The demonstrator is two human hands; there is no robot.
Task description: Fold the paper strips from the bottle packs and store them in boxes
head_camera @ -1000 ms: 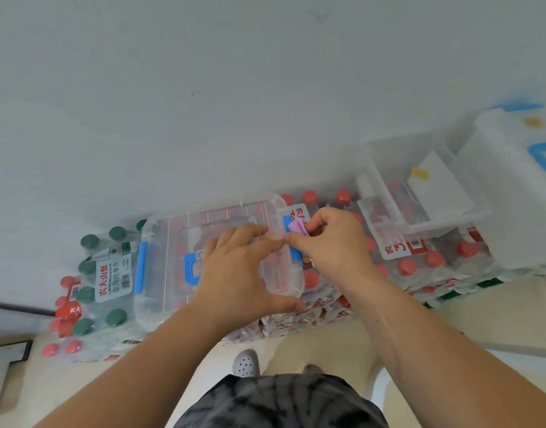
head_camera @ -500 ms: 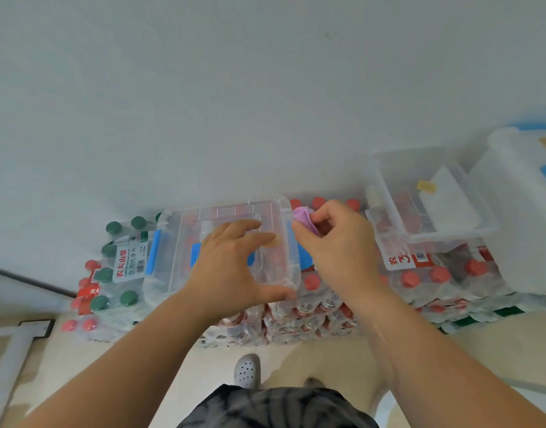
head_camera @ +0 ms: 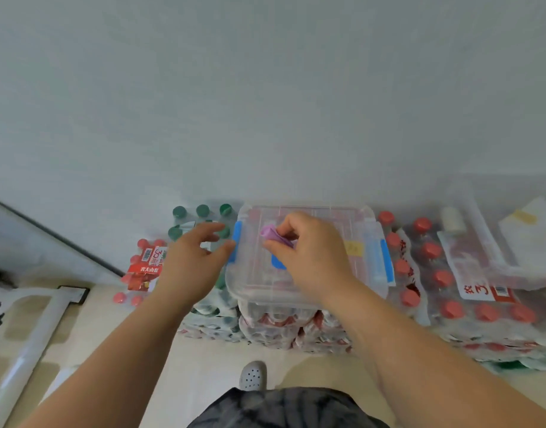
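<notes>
The left hand (head_camera: 194, 263) is open and holds nothing, its fingers spread next to the blue clip (head_camera: 235, 240) on the left end of the clear box (head_camera: 324, 282), likely so it can pop that clip. The right hand (head_camera: 308, 251) pinches the folded purple paper strip (head_camera: 273, 235) over the lid, ready to drop it in. The box sits on the bottle packs (head_camera: 284, 327), and its lid looks shut, though blur makes that hard to tell.

A small purple paper strip (head_camera: 274, 235), folded into a curled wad, is pinched above the clear lidded box (head_camera: 308, 257); the box sits atop the red-capped bottle packs (head_camera: 296, 325).
</notes>
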